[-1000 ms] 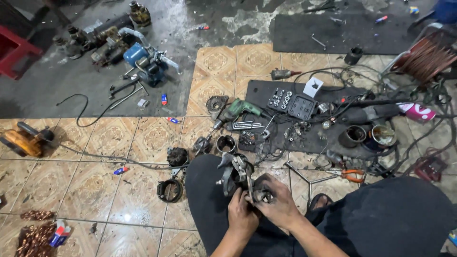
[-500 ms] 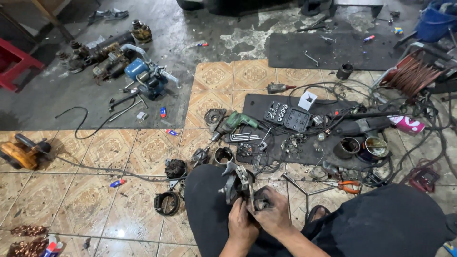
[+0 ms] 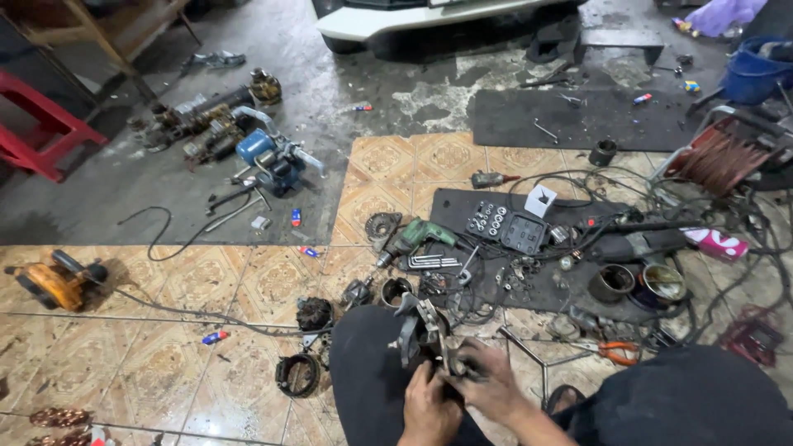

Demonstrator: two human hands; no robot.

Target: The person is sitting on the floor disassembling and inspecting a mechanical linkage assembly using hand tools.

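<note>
**Head view: both hands on one metal part, held over the lap**

Nearest, low in frame: left hand point(image 3: 429, 405) curled shut around the lower end of a grimy grey metal motor housing with bracket arms point(image 3: 423, 330). Right hand point(image 3: 487, 384) pressed in from the right, fingers closed over the same part's dark round end; fingertips hidden in the grime, so exact contact points unclear. Housing held above the dark-trousered left knee point(image 3: 363, 363), long axis running up and away from the palms, tilted slightly left. Left hand below the part, right hand beside it; both touching, neither nearer than the other.

Just beyond the knee, on the patterned brown floor tiles point(image 3: 248, 289): a black ring-shaped stator point(image 3: 297, 374) and a dark finned rotor piece point(image 3: 314, 314), near each other. Further out, a green electric drill point(image 3: 417, 237) lying beside a black rubber mat point(image 3: 462, 206) strewn with sockets and tangled cables. Orange-handled pliers point(image 3: 615, 353) to the right. Far left, an orange angle grinder point(image 3: 54, 281). Furthest, a blue water pump point(image 3: 268, 158) on bare concrete.
</note>
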